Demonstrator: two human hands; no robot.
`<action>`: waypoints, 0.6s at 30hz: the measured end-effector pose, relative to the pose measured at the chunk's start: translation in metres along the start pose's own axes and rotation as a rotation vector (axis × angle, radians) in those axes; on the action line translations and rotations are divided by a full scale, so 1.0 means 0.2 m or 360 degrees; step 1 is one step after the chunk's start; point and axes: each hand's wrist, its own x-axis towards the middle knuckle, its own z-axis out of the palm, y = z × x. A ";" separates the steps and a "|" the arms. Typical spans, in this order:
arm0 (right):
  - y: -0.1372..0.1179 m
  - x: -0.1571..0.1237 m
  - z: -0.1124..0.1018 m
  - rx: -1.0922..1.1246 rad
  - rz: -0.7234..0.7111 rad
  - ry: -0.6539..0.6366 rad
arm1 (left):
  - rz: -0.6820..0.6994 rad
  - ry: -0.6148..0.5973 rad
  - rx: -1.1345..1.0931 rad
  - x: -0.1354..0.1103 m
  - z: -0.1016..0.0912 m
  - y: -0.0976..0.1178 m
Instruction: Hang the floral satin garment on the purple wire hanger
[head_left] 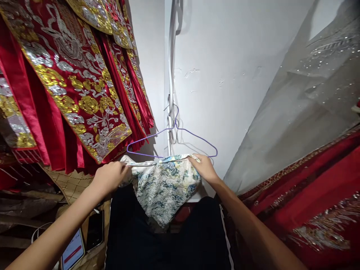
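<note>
White wall stands ahead of me, with clothes on both sides. Nearest are my dark trousers; left of them lie a lit phone and a dark phone. Above my lap hangs a patterned cloth, tapering downward. My left hand is clamped on its upper left end, my right hand on its upper right. Just beyond the cloth's top edge is a purple hanger; whether they touch, I can't tell. Farther left hangs a red robe, gold and silver embroidered; right, a sparkling veil.
</note>
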 end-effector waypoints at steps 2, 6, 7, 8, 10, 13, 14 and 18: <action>-0.02 -0.02 -0.11 -0.0087 0.0023 0.0044 | 0.0035 0.0136 -0.0059 0.04 -0.04 0.05; -0.07 -0.05 -0.22 -0.0199 0.0000 0.0125 | -0.0010 0.0210 -0.0096 0.21 -0.05 0.09; -0.08 -0.06 -0.22 -0.0200 -0.0011 0.0154 | 0.0009 0.0126 -0.0100 0.26 -0.03 0.09; -0.08 -0.07 -0.22 -0.0191 -0.0017 0.0176 | 0.0053 0.0005 -0.0109 0.30 -0.01 0.08; -0.08 -0.08 -0.20 -0.0160 -0.0012 0.0182 | 0.0136 -0.0203 -0.0130 0.37 0.03 0.06; -0.07 -0.08 -0.18 -0.0166 0.0021 0.0154 | 0.0166 -0.0061 -0.0128 0.41 0.04 0.03; -0.07 -0.08 -0.18 -0.0175 0.0030 0.0162 | 0.0175 0.0094 -0.0142 0.41 0.02 0.03; -0.11 -0.09 -0.17 -0.0122 0.0061 0.0059 | 0.0499 0.0643 -0.0551 0.39 -0.08 0.12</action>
